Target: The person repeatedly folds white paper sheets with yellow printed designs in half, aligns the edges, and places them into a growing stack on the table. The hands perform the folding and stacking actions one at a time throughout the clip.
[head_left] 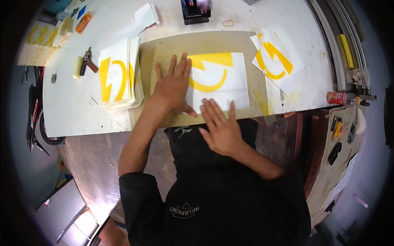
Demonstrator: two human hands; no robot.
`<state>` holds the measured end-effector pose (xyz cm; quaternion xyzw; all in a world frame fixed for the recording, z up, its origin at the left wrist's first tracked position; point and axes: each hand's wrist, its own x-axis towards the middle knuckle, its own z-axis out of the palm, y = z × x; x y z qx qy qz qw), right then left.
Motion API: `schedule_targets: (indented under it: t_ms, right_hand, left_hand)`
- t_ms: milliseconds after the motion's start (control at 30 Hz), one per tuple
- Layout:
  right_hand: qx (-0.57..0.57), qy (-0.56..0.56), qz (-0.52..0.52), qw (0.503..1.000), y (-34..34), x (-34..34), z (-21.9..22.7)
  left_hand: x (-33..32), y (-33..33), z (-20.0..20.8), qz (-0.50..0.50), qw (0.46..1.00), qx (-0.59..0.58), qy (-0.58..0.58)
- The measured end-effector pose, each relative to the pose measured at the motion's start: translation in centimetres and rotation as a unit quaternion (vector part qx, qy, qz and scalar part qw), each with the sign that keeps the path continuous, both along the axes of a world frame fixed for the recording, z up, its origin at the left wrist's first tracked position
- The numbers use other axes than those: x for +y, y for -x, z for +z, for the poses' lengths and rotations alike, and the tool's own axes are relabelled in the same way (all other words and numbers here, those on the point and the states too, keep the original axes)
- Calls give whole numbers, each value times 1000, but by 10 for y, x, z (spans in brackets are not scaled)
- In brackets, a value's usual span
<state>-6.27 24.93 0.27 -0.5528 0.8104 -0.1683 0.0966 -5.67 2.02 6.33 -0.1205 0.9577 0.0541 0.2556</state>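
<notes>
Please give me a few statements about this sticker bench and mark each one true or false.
1. The left hand lies flat on the left edge of the white sheet with a yellow shape. True.
2. The right hand holds a knife. False: it is empty, fingers spread at the sheet's near edge.
3. A stack of similar sheets sits to the left. True.
4. The sheet lies straight on the white table. False: it lies on a brown board.
</notes>
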Motion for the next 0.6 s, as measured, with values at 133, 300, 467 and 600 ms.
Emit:
schedule_targets:
  t_ms: [133,300,467,600]
  right_hand:
    - [51,-50,-82,994,33,58,6]
    - [72,-44,-118,989,43,71,14]
    - [47,75,-73,993,65,37,25]
    - [46,83,-9,995,85,11,17]
  left_hand:
    - [-4,-2,-5,-11,1000,12,-2]
    - [-9,-6,-10,-14,999,42,-31]
    - [-24,-21,-28,-17,987,128,-93]
    - [-3,-27,-42,-9,941,312,-128]
